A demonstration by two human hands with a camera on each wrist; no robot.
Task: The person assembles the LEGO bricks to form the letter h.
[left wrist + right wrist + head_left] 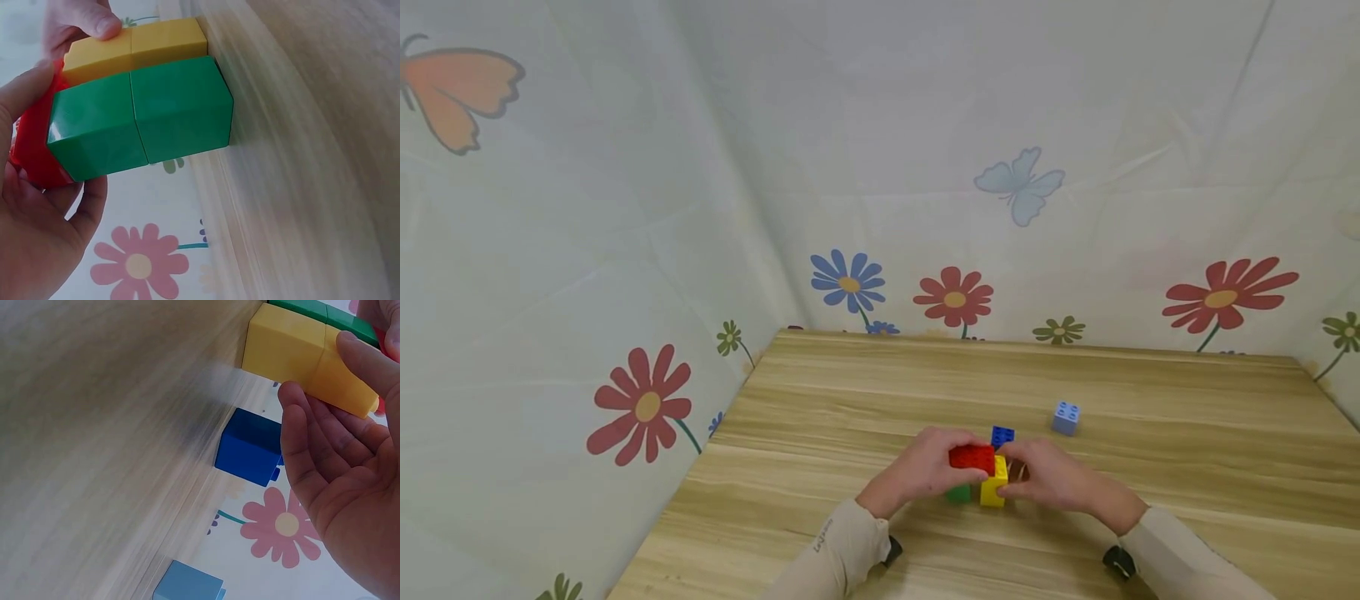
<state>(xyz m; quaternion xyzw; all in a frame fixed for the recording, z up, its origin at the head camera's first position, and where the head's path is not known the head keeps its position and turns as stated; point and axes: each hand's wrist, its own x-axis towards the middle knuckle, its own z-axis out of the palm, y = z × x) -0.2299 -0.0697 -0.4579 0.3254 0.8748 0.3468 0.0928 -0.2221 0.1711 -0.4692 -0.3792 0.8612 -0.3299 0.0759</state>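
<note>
My left hand grips a red brick at its two sides. The red brick sits on top of a stack of two green bricks. Right beside the green stack stands a stack of two yellow bricks, reaching up to the red brick. My right hand pinches the upper yellow brick, thumb on the near face and fingers on the far side. In the head view, the left hand and red brick hide most of the green stack. Whether red and yellow are fully joined, I cannot tell.
A dark blue brick stands on the wooden table just behind the stacks. Farther back and to the right is a light blue brick. A flower-printed cloth hangs behind the table and along its sides.
</note>
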